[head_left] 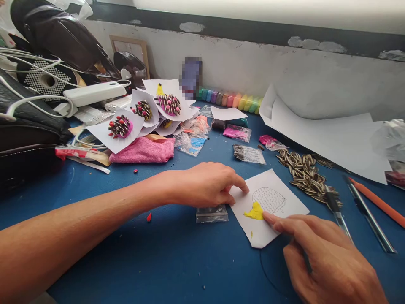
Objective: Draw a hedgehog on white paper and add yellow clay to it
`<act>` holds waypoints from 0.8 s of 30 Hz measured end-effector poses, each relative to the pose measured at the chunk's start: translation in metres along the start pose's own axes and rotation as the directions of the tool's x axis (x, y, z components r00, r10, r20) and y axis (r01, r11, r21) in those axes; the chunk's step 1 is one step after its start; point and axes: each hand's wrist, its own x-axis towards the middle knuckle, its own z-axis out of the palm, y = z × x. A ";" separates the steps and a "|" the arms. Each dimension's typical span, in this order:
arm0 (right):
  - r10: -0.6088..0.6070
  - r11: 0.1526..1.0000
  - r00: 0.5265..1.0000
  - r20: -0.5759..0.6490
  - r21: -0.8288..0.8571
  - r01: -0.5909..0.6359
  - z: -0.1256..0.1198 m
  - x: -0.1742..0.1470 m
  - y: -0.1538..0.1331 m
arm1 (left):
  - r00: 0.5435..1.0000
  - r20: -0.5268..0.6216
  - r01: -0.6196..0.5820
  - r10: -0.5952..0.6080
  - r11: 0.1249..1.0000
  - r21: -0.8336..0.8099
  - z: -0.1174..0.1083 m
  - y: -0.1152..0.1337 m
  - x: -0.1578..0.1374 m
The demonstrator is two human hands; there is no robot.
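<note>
A small white paper (278, 198) lies on the blue tabletop with a pen drawing of a rounded, scale-patterned body. Yellow modelling clay (255, 211) covers the pointed end of the drawing, and a tiny yellow smear sits lower on the sheet. My left hand (211, 183) rests at the paper's left edge, index finger and thumb apart and touching it. The extended index fingertip of my right hand (325, 253) presses the clay's right edge; its other fingers are loosely bent and partly hidden. Beneath my left hand, a clear zip bag (211, 214) is partly covered.
Sunflower seeds (303, 175) are heaped right of the paper, near a black pen (370, 215) and an orange tool (379, 202). Bags of clay (237, 132) lie behind. Finished seed-covered pieces (120, 126) rest on a pink cloth (142, 151) at left. Large white sheets (319, 131) lean by the wall.
</note>
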 end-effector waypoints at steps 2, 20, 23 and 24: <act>-0.042 0.999 0.999 -0.014 -0.028 0.041 0.000 0.000 -0.001 | 1.000 0.003 0.008 -0.008 1.000 0.002 0.000 0.000 0.000; 0.005 0.999 0.998 -0.055 0.034 -0.003 0.008 0.003 -0.017 | 0.999 0.024 0.027 -0.027 1.000 -0.006 -0.003 0.003 -0.001; -0.086 0.995 0.996 -0.014 0.057 0.087 0.006 0.005 -0.017 | 1.000 0.020 0.024 -0.023 1.000 -0.007 -0.002 0.003 0.000; -0.097 0.993 0.995 -0.003 0.070 0.097 0.005 0.005 -0.017 | 1.000 0.019 0.023 -0.023 1.000 -0.008 -0.002 0.003 0.000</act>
